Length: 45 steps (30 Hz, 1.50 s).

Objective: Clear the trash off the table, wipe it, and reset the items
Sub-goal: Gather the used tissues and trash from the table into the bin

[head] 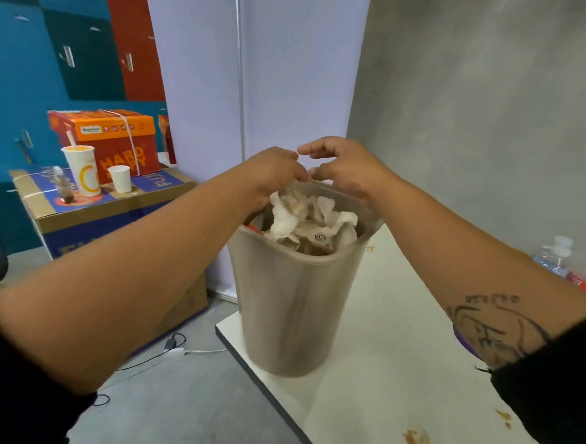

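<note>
Both hands meet above the far rim of a tan waste bin (pixel 289 307), upright at the left corner of the white table (pixel 396 365), directly beneath them. The left hand (pixel 274 172) curls its fingers into the heaped crumpled paper (pixel 302 219). The right hand (pixel 342 170) curls over the rim. Whether either grips anything cannot be told. An orange box (pixel 118 142) behind reads "HARD COPY".

Bright, flat indoor light, pretty even all over. Barely any shadows, just a faint soft one on the white table (pixel 397 348) under the bin (pixel 289 307). Motion smear on the bin walls. Heavy fisheye bending at the edges, lockers (pixel 72 47) leaning way over. Bit soft and compressed-looking.
</note>
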Available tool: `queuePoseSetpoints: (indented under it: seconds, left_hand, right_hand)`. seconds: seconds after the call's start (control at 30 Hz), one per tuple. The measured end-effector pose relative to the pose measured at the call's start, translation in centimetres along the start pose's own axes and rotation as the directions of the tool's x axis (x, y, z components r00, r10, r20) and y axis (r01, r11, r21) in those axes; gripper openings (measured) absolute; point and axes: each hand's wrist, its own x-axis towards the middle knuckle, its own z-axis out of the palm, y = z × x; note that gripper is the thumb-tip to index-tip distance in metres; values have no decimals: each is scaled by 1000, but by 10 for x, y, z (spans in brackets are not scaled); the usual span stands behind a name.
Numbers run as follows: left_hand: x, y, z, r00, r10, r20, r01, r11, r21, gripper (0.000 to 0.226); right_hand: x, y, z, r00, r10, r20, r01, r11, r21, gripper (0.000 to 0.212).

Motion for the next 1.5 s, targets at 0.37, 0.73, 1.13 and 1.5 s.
queuePoseSetpoints:
  seconds: [0.37,0.73,1.13,1.5]
  left_hand:
    - [11,-20,-11,912,32,410,-351,577,737,42]
    - [25,-35,-9,832,-108,544,-444,456,771,18]
    - [2,59,22,829,343,442,-557,585,589,24]
    - [-42,105,145,742,346,574,-656,553,514,26]
  right_hand:
    - [-8,-15,18,920,318,229,-66,701,-710,42]
    - [-12,1,37,835,411,367,66,586,-808,44]
    - [-51,-14,-43,970,27,-240,-91,960,-263,16]
    - [-140,39,-125,858,74,-507,-228,942,-247,6]
